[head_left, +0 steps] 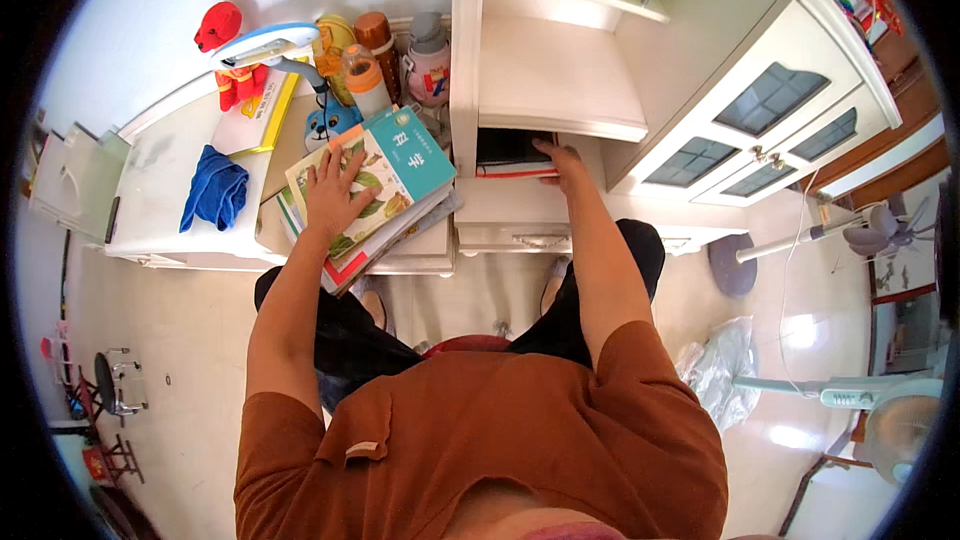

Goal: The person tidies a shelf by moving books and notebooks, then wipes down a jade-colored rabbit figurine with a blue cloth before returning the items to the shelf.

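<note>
My left hand (333, 192) lies flat, fingers spread, on the top book of a stack of books (395, 190) at the edge of a white desk (160, 195). That top book has a teal and white cover with leaf pictures. My right hand (560, 162) reaches into the low open compartment of a white shelf unit (560, 70) and rests on a dark book with a red edge (512, 158) lying flat inside. Whether the fingers grip the book is hard to tell.
A blue cloth (215, 192), a red plush toy (228, 55), a desk lamp (270, 45) and several bottles (395, 65) stand on the desk. A glass-door cabinet (770, 120) stands to the right. Two fans (880, 410) and a plastic bag (722, 365) are on the floor.
</note>
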`<move>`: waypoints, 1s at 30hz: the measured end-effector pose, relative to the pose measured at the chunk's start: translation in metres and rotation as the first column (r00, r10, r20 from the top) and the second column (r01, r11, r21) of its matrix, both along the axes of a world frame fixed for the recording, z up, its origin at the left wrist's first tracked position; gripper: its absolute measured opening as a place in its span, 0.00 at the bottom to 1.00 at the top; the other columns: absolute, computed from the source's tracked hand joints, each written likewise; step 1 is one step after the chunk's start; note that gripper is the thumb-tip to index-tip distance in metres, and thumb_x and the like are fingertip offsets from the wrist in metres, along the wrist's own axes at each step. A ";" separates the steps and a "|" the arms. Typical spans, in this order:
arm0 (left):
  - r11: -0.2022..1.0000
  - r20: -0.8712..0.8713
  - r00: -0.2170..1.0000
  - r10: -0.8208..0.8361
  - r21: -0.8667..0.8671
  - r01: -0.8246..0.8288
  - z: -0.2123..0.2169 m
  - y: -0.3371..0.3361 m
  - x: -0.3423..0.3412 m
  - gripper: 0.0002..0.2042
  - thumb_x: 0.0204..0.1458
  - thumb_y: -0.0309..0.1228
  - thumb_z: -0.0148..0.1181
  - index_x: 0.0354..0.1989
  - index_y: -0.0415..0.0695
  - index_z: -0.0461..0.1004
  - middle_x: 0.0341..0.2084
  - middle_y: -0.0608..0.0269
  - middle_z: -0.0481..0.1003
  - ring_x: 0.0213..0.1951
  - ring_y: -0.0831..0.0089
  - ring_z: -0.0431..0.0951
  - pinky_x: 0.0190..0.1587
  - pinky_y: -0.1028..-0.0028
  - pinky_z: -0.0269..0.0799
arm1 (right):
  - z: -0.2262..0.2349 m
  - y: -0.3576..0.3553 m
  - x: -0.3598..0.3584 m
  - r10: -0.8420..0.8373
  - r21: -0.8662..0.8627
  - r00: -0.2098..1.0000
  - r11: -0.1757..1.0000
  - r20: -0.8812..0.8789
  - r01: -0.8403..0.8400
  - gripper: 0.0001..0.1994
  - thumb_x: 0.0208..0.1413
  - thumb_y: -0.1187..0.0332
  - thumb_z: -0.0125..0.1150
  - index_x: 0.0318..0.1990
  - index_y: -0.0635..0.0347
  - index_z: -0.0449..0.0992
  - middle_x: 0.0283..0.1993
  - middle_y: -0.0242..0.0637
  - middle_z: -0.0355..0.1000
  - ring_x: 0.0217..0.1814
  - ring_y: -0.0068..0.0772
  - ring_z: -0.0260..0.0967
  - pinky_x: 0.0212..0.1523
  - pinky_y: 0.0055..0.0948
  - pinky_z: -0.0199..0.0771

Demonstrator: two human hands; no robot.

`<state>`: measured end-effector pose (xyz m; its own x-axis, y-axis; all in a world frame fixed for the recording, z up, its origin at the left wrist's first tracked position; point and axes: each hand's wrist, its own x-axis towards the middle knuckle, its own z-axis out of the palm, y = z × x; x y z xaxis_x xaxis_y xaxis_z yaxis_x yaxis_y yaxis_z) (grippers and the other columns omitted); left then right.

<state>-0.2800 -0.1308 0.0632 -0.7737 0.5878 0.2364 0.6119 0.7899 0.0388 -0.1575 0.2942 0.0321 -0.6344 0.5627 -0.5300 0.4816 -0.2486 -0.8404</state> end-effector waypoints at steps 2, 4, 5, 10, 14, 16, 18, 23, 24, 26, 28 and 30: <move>1.000 -0.013 1.000 -0.018 0.023 0.018 0.005 0.007 -0.002 0.36 0.52 0.62 0.53 0.68 0.63 0.62 0.71 0.49 0.52 0.71 0.49 0.50 0.69 0.43 0.41 | -0.020 0.009 0.008 -0.053 -0.070 0.994 0.997 -0.095 0.046 0.36 0.45 0.56 0.74 0.59 0.65 0.67 0.61 0.46 0.64 0.51 0.44 0.69 0.33 0.38 0.78; 0.998 -0.022 0.999 -0.032 0.056 0.033 0.001 0.004 -0.001 0.36 0.51 0.62 0.54 0.68 0.63 0.62 0.70 0.49 0.52 0.71 0.48 0.50 0.69 0.43 0.42 | -0.023 0.005 0.017 -0.022 -0.122 0.992 0.993 -0.128 0.006 0.28 0.47 0.56 0.71 0.53 0.61 0.72 0.54 0.43 0.68 0.47 0.41 0.70 0.27 0.34 0.75; 0.997 -0.042 0.999 -0.033 0.062 0.036 0.000 0.005 -0.005 0.36 0.51 0.62 0.54 0.68 0.63 0.62 0.70 0.49 0.52 0.71 0.48 0.50 0.69 0.43 0.42 | -0.023 0.004 0.021 -0.008 -0.148 0.989 0.989 -0.146 -0.014 0.25 0.49 0.56 0.70 0.51 0.60 0.74 0.50 0.42 0.70 0.46 0.40 0.71 0.24 0.32 0.74; 0.999 -0.068 0.997 -0.035 0.034 0.038 -0.012 -0.004 -0.011 0.35 0.51 0.61 0.53 0.68 0.63 0.61 0.70 0.49 0.53 0.70 0.48 0.52 0.68 0.42 0.44 | -0.043 -0.030 0.081 -0.097 -0.228 0.975 0.972 -0.200 0.050 0.24 0.49 0.58 0.69 0.52 0.59 0.74 0.53 0.33 0.72 0.52 0.39 0.68 0.39 0.41 0.74; 0.936 -0.093 0.996 -0.006 0.350 0.038 -0.005 0.012 0.042 0.29 0.51 0.51 0.62 0.57 0.46 0.72 0.63 0.48 0.64 0.64 0.51 0.61 0.66 0.53 0.53 | -0.027 -0.071 0.132 -0.157 -0.266 0.969 0.958 -0.188 0.104 0.23 0.50 0.61 0.67 0.52 0.59 0.70 0.46 0.39 0.72 0.46 0.40 0.72 0.36 0.44 0.76; 0.777 0.265 0.960 -0.092 0.622 -0.097 -0.007 0.040 0.090 0.26 0.52 0.47 0.63 0.54 0.43 0.74 0.57 0.49 0.70 0.59 0.57 0.69 0.63 0.62 0.60 | -0.034 -0.078 0.149 -0.146 -0.323 0.964 0.944 -0.221 0.069 0.22 0.50 0.63 0.67 0.50 0.60 0.69 0.44 0.40 0.72 0.43 0.39 0.73 0.35 0.43 0.77; 0.520 0.647 0.680 -0.345 0.735 -0.435 -0.057 0.065 0.134 0.23 0.55 0.44 0.63 0.52 0.41 0.74 0.48 0.55 0.76 0.52 0.67 0.73 0.57 0.72 0.64 | -0.021 -0.110 0.158 -0.182 -0.353 0.959 0.931 -0.218 0.096 0.17 0.52 0.62 0.66 0.46 0.58 0.71 0.39 0.38 0.73 0.38 0.37 0.73 0.32 0.39 0.73; 0.405 0.622 -0.035 -0.782 0.464 -0.788 -0.053 0.100 0.165 0.26 0.51 0.36 0.68 0.55 0.36 0.69 0.44 0.60 0.76 0.44 0.70 0.77 0.49 0.73 0.72 | -0.008 -0.153 0.188 -0.265 -0.403 0.923 0.905 -0.280 0.137 0.18 0.53 0.63 0.65 0.47 0.62 0.68 0.42 0.41 0.71 0.41 0.38 0.72 0.32 0.40 0.73; 0.433 0.622 -0.078 -0.779 0.445 -0.784 -0.053 0.097 0.167 0.26 0.51 0.36 0.68 0.55 0.35 0.69 0.44 0.59 0.76 0.44 0.70 0.77 0.50 0.73 0.72 | -0.002 -0.158 0.197 -0.207 -0.448 0.932 0.893 -0.299 0.055 0.23 0.52 0.68 0.64 0.54 0.65 0.65 0.47 0.43 0.72 0.45 0.40 0.74 0.45 0.43 0.79; 0.485 0.613 -0.158 -0.774 0.414 -0.770 -0.044 0.090 0.175 0.26 0.51 0.34 0.67 0.55 0.33 0.68 0.44 0.56 0.76 0.45 0.69 0.77 0.51 0.72 0.72 | 0.014 -0.180 0.212 -0.184 -0.381 0.936 0.923 -0.300 0.060 0.24 0.52 0.68 0.65 0.54 0.66 0.64 0.48 0.44 0.71 0.48 0.39 0.73 0.50 0.42 0.76; 0.493 0.648 -0.086 -0.757 0.479 -0.726 -0.029 0.075 0.185 0.26 0.51 0.33 0.66 0.56 0.33 0.67 0.45 0.55 0.76 0.47 0.69 0.76 0.53 0.72 0.71 | 0.023 -0.193 0.226 -0.152 -0.325 0.936 0.945 -0.319 0.043 0.25 0.52 0.68 0.65 0.55 0.66 0.64 0.50 0.45 0.71 0.51 0.38 0.71 0.54 0.40 0.74; 0.454 0.661 0.020 -0.750 0.537 -0.711 -0.005 0.055 0.200 0.28 0.49 0.30 0.65 0.59 0.33 0.65 0.48 0.53 0.74 0.50 0.69 0.75 0.55 0.72 0.70 | 0.026 -0.202 0.234 -0.100 -0.293 0.932 0.956 -0.350 -0.007 0.27 0.52 0.67 0.66 0.56 0.67 0.63 0.51 0.44 0.70 0.54 0.36 0.70 0.57 0.38 0.70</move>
